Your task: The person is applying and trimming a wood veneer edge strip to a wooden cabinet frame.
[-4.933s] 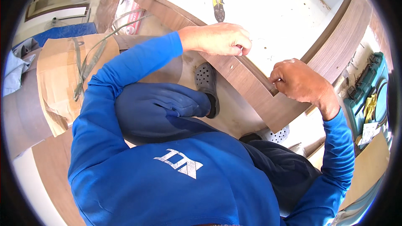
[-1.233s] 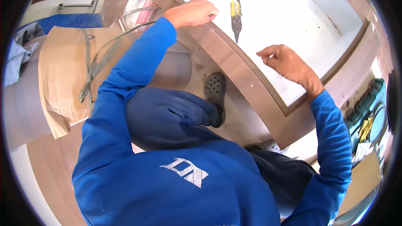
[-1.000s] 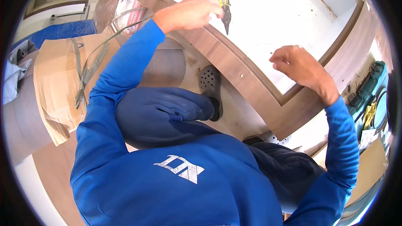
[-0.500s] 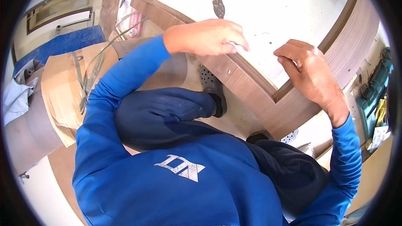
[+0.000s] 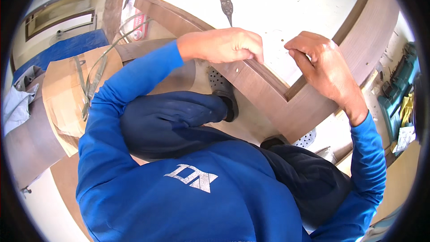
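My left hand (image 5: 226, 45) hovers over the near wooden edge of a box-like frame (image 5: 273, 101) with a white inner panel (image 5: 277, 9). Its fingers are closed and point down to the right; what they pinch, if anything, is hidden. Across a short gap, my right hand (image 5: 323, 65) is above the frame's right corner. Thumb and forefinger are pressed together there, and anything between them is too small to make out. Beyond my left hand, wire pliers (image 5: 226, 3) with yellow and black handles lie on the white panel, tip toward me.
Cardboard (image 5: 67, 94) with a greenish strap lies at the left, beside a grey cloth (image 5: 22, 98) and a blue sheet (image 5: 67, 49). A teal tool case (image 5: 398, 103) stands at the right. My shoe (image 5: 221, 89) rests near the frame's front. Small debris dots the panel.
The view has shifted slightly. My left hand's fingers have curled downward, and the whitish bit at their tips no longer shows. My right hand stays pinched, slightly further left in the picture.
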`<control>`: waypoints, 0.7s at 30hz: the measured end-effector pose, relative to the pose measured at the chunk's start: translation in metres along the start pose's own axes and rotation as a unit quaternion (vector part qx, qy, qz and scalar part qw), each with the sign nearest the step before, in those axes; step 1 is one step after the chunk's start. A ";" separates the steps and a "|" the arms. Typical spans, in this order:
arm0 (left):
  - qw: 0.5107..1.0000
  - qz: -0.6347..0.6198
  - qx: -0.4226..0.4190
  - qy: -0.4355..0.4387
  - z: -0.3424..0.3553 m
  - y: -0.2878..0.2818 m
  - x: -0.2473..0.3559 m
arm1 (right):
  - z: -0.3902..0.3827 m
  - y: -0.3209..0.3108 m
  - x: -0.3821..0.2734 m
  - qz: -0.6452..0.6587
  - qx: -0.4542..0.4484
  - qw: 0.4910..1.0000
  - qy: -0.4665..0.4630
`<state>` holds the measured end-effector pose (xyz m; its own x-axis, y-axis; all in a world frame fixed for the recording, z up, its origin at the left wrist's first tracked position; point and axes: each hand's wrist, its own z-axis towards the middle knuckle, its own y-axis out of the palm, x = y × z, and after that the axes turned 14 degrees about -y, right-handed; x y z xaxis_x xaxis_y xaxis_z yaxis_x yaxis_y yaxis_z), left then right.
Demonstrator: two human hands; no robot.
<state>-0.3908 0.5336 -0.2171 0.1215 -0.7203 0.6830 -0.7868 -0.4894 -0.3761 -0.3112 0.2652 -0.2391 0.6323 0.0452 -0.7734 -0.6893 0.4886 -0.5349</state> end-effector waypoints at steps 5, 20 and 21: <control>0.987 -0.119 0.006 -0.105 0.016 0.012 0.035 | 0.000 0.000 0.002 0.055 0.052 0.997 0.027; 0.997 -0.004 -0.080 0.002 0.049 0.027 0.039 | 0.002 0.003 -0.001 0.017 0.089 0.994 0.061; 0.996 0.010 -0.091 -0.001 0.051 0.027 0.041 | 0.002 0.002 -0.001 0.009 0.083 0.995 0.060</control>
<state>-0.3764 0.4658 -0.2315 0.1059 -0.7305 0.6747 -0.8858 -0.3776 -0.2698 -0.3131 0.2680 -0.2387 0.5659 -0.0445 -0.8233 -0.6259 0.6267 -0.4641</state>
